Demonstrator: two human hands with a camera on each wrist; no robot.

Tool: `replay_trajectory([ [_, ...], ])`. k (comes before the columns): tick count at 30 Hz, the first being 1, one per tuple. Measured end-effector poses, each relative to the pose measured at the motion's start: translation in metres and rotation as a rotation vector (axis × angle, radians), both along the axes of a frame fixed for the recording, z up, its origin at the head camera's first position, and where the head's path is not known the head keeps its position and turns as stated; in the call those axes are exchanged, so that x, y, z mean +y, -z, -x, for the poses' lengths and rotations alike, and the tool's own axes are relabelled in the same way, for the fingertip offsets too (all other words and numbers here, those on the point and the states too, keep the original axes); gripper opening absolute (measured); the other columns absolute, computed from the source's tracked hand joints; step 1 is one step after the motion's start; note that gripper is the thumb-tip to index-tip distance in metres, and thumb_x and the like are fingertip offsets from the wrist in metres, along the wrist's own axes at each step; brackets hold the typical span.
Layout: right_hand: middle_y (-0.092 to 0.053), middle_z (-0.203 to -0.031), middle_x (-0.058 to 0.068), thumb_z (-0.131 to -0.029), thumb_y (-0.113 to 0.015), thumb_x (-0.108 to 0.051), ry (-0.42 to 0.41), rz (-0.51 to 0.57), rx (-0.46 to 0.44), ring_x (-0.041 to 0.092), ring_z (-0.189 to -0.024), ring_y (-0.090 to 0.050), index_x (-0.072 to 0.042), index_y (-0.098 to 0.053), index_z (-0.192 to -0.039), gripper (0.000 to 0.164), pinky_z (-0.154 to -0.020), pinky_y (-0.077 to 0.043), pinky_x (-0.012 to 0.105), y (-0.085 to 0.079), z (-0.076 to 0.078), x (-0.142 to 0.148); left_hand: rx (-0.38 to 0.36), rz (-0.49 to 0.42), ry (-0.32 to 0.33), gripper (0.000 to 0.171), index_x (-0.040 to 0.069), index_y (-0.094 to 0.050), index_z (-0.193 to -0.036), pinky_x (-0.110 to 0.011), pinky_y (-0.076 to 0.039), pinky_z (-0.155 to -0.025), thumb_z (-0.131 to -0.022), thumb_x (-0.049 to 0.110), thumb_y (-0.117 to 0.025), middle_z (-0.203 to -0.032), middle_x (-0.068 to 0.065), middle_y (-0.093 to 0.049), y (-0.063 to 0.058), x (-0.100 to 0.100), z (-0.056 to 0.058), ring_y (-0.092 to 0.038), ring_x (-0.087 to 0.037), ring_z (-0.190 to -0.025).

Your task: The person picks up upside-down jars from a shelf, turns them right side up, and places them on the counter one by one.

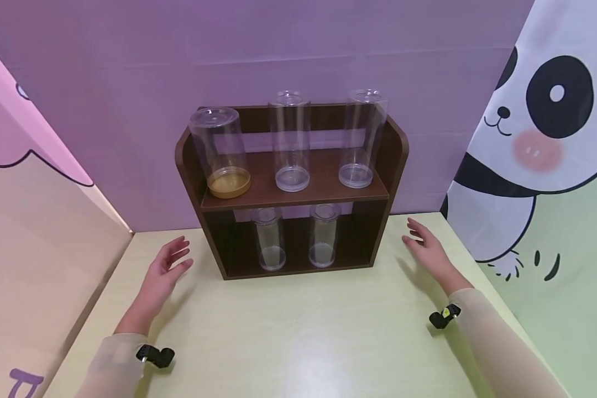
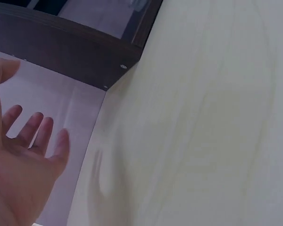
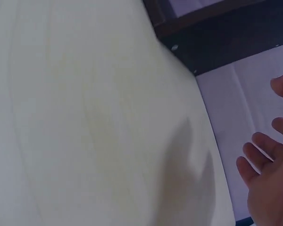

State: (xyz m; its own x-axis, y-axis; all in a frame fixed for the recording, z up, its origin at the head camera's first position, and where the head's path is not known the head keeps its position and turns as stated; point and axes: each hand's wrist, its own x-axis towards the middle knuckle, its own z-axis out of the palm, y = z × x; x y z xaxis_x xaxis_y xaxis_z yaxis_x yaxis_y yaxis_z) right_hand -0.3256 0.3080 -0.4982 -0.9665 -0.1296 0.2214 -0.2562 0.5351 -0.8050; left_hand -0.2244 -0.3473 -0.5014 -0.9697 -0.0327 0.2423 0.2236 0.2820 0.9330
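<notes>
A dark brown two-tier shelf (image 1: 298, 201) stands against the back wall. Its upper board holds a wide clear jar (image 1: 219, 141) with a gold base, a clear cylinder (image 1: 291, 138) in the middle and another clear cylinder (image 1: 363, 138) at the right. Two shorter clear cylinders, a left one (image 1: 268, 237) and a right one (image 1: 323, 235), stand on the lower board. My left hand (image 1: 163, 273) hovers left of the shelf, fingers loosely bent, holding nothing. On the other side, my right hand (image 1: 430, 251) is likewise raised over the table with nothing in it.
The pale table (image 1: 298, 326) runs from the shelf toward me. A purple wall covering (image 1: 129, 138) rises behind it. Side panels flank the table, a pink and cream one (image 1: 40, 232) at left and a panda-printed one (image 1: 567, 232) at right.
</notes>
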Motion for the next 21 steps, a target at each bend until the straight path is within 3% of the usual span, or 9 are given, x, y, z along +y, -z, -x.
replay_trajectory([
  [3, -0.046, -0.165, 0.033, -0.114, -0.06, -0.015, 0.003, 0.063, 0.002, 0.05, -0.151, -0.047, 0.003, -0.036, -0.169, 0.063, -0.123, -0.045, 0.04, -0.003, -0.004, -0.002, -0.021, -0.05, 0.025, 0.068, 0.001, -0.032, -0.17, -0.011, -0.052, -0.102, -0.112, 0.011, -0.067, -0.15, 0.006, -0.051, 0.001, 0.004, 0.001, -0.055, -0.004, -0.134],
  [6, -0.048, -0.164, 0.032, -0.114, -0.059, -0.014, 0.0, 0.092, -0.001, 0.049, -0.151, -0.048, 0.002, -0.035, -0.17, 0.063, -0.11, -0.043, 0.014, -0.004, -0.007, -0.001, -0.037, -0.063, 0.044, 0.069, 0.001, -0.031, -0.17, -0.011, -0.052, -0.102, -0.112, 0.01, -0.067, -0.151, 0.003, -0.05, 0.001, 0.007, 0.001, -0.057, -0.001, -0.13],
  [8, -0.048, -0.164, 0.032, -0.115, -0.058, -0.013, -0.005, 0.108, -0.005, 0.049, -0.151, -0.048, 0.001, -0.034, -0.17, 0.063, -0.102, -0.038, 0.005, -0.004, -0.008, -0.001, -0.044, -0.053, 0.047, 0.069, 0.001, -0.031, -0.17, -0.011, -0.052, -0.102, -0.112, 0.01, -0.067, -0.152, 0.0, -0.05, 0.001, 0.008, 0.0, -0.057, 0.001, -0.129],
  [13, -0.049, -0.162, 0.033, -0.114, -0.058, -0.01, -0.023, 0.135, 0.007, 0.05, -0.147, -0.05, 0.004, -0.034, -0.17, 0.062, -0.1, -0.038, 0.003, -0.003, -0.007, -0.004, -0.046, -0.027, 0.04, 0.069, 0.001, -0.031, -0.169, -0.01, -0.052, -0.101, -0.112, 0.012, -0.067, -0.152, -0.002, -0.051, -0.001, 0.008, -0.004, -0.056, 0.001, -0.129],
  [21, -0.052, -0.159, 0.034, -0.113, -0.06, -0.008, -0.049, 0.145, 0.024, 0.051, -0.144, -0.052, 0.004, -0.04, -0.166, 0.058, -0.102, -0.042, 0.006, -0.01, -0.011, -0.018, -0.028, -0.007, 0.026, 0.062, -0.002, -0.039, -0.163, -0.01, -0.052, -0.101, -0.111, 0.012, -0.069, -0.141, 0.013, -0.056, 0.0, 0.008, -0.005, -0.055, -0.008, -0.134],
])
